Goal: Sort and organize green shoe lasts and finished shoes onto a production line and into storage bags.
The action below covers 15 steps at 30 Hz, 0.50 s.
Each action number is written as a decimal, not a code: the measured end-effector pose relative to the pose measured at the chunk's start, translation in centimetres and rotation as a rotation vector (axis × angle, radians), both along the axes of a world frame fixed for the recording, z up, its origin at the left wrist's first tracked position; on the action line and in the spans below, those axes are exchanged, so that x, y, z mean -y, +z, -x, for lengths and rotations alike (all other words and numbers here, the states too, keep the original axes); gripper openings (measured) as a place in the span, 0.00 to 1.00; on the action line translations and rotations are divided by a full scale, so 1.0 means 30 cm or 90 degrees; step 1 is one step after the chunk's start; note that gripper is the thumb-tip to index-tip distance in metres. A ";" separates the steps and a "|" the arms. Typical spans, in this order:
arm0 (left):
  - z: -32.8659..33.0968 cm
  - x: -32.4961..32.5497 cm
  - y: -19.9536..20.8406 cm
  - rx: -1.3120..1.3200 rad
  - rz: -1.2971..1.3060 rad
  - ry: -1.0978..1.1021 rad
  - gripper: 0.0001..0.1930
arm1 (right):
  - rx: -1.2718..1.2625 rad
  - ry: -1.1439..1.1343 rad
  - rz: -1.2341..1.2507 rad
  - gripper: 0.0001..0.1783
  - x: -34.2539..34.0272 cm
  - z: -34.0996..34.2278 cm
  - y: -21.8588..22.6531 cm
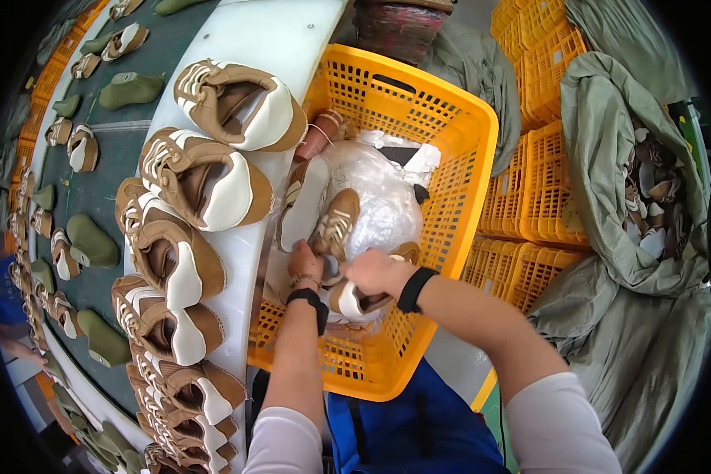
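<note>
Both of my hands are inside a yellow plastic basket (455, 197). My left hand (303, 265) is closed beside a brown laced shoe (338, 223); what its fingers hold is hidden. My right hand (374, 271) is closed on a brown shoe with a white heel (355, 302), covering its middle. A small grey piece (332, 272) shows between the hands. A shoe with its pale sole up (305, 204) leans against the basket's left side. Crumpled clear plastic (383, 201) lies behind the hands, with a reddish-brown roll (319, 136) near the far left corner.
To the left, a row of brown and white shoes (170, 249) lines a white ledge (249, 31). Beyond it, a dark green belt (126, 205) carries green shoe lasts (93, 241) and more shoes. Yellow crates (545, 182) and a grey-green sack of scraps (608, 158) stand at right.
</note>
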<state>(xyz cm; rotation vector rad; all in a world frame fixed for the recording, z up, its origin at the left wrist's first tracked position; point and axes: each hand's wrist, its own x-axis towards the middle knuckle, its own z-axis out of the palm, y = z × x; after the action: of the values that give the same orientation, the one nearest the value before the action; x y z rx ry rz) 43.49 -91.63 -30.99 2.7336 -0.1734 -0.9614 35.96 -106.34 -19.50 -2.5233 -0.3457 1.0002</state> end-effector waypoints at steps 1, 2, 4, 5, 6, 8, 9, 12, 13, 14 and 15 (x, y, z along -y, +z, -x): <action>-0.039 0.002 0.006 0.017 -0.024 -0.076 0.18 | -0.003 -0.003 -0.001 0.16 0.028 -0.021 0.002; -0.075 0.019 0.028 0.088 0.039 -0.043 0.15 | -0.036 -0.049 -0.080 0.15 0.052 -0.026 -0.012; -0.117 0.122 0.118 0.136 0.249 0.143 0.13 | -0.151 -0.092 -0.157 0.16 0.081 -0.005 -0.089; -0.157 0.093 0.095 0.143 0.238 0.149 0.13 | -0.148 -0.082 -0.168 0.16 0.028 -0.020 -0.110; -0.195 0.059 0.062 0.194 0.281 0.118 0.16 | -0.161 -0.053 -0.179 0.16 -0.033 -0.019 -0.125; -0.169 0.120 0.057 0.119 0.358 0.216 0.25 | -0.063 -0.089 -0.098 0.16 -0.094 0.104 -0.264; -0.185 0.041 0.042 0.134 0.343 0.222 0.25 | -0.122 -0.103 -0.138 0.15 -0.177 0.099 -0.243; -0.162 -0.033 -0.001 -0.053 0.221 0.168 0.20 | -0.107 -0.111 -0.069 0.14 -0.319 0.140 -0.272; -0.145 -0.021 0.008 -0.059 0.228 0.166 0.20 | -0.091 -0.121 -0.008 0.14 -0.326 0.152 -0.280; -0.134 -0.006 0.022 -0.061 0.252 0.169 0.17 | -0.074 -0.131 0.054 0.14 -0.325 0.158 -0.288; -0.121 0.014 0.034 -0.062 0.277 0.172 0.15 | -0.076 -0.135 0.065 0.14 -0.313 0.157 -0.299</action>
<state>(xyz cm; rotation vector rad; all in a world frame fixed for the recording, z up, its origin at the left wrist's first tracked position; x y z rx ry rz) 47.12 -92.07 -29.97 2.2385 0.0070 -0.8596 31.26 -96.96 -28.48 -2.5094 0.0091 1.1019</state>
